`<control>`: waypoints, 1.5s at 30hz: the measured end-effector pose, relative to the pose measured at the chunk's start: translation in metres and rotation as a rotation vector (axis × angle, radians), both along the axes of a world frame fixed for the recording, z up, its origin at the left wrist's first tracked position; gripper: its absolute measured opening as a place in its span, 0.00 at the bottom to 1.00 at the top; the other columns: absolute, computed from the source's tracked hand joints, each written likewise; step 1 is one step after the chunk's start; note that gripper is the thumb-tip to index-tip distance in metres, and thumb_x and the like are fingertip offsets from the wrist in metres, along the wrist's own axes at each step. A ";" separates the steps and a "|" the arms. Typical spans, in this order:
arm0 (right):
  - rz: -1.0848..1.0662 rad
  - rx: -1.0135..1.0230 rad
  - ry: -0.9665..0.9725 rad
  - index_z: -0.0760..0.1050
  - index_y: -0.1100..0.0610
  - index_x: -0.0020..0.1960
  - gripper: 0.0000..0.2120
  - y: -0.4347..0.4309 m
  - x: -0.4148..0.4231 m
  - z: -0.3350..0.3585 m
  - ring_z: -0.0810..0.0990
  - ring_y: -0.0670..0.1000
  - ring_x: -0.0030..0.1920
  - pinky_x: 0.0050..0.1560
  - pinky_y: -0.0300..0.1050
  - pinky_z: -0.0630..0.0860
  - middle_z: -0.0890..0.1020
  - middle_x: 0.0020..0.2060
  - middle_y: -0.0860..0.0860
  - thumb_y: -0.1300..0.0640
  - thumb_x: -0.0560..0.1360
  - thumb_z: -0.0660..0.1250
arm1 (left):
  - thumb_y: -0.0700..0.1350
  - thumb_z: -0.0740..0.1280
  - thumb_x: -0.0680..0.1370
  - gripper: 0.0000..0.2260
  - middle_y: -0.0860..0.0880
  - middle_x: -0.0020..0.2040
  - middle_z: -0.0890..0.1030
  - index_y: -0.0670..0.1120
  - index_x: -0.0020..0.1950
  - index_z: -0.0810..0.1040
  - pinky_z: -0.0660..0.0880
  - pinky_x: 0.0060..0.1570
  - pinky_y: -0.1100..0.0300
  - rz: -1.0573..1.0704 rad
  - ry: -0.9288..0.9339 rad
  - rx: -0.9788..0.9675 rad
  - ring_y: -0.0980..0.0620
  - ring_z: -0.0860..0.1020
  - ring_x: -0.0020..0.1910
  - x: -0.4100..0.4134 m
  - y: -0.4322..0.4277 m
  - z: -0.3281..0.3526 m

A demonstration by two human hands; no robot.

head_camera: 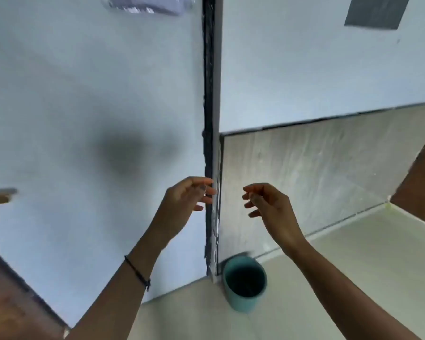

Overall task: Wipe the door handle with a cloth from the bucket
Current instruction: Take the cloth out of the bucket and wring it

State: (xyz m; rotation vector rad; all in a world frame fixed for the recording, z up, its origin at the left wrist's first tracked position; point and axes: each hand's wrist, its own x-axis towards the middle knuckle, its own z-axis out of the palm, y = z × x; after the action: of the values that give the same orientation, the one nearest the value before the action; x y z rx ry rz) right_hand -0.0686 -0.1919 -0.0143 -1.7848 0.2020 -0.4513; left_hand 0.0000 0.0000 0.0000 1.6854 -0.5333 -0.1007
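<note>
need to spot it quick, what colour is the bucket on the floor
Teal, with a dark inside; the bucket shows best in the head view.

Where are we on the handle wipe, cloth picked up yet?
Nothing looks done. Left hand and right hand hover empty above the teal bucket on the floor; no cloth visible. The door handle sits blurred at far left, untouched. Left: fetch cloth, wipe.

Both hands, left hand (187,196) and right hand (268,203), are hovering empty with loose fingers above the teal bucket (244,282) standing on the floor (329,278).
</note>
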 end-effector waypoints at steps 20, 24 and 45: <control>-0.360 0.318 0.901 0.77 0.58 0.55 0.09 -0.147 0.187 -0.397 0.79 0.52 0.43 0.42 0.48 0.78 0.81 0.45 0.55 0.61 0.77 0.61 | 0.38 0.62 0.79 0.09 0.49 0.54 0.78 0.46 0.58 0.74 0.70 0.55 0.59 -0.062 0.773 0.396 0.58 0.75 0.50 0.222 -0.165 -0.408; -0.391 0.384 1.012 0.76 0.56 0.54 0.09 -0.159 0.217 -0.518 0.79 0.53 0.44 0.47 0.52 0.80 0.81 0.45 0.55 0.61 0.77 0.60 | 0.38 0.62 0.79 0.16 0.42 0.64 0.76 0.42 0.67 0.71 0.69 0.58 0.59 -0.032 0.867 0.538 0.53 0.74 0.56 0.242 -0.182 -0.530; -0.583 0.632 1.368 0.62 0.67 0.72 0.23 -0.194 0.333 -0.994 0.74 0.62 0.65 0.60 0.49 0.73 0.73 0.67 0.63 0.64 0.77 0.59 | 0.40 0.60 0.80 0.08 0.57 0.45 0.79 0.46 0.58 0.73 0.73 0.43 0.67 0.281 0.532 0.418 0.59 0.77 0.42 0.278 -0.238 -0.869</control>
State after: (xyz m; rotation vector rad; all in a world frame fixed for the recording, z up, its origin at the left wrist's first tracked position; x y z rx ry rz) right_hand 0.2640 -0.3863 -1.0087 -1.0956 1.6337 0.4883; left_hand 0.2777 -0.2383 -0.8692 2.0199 0.1386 -0.4662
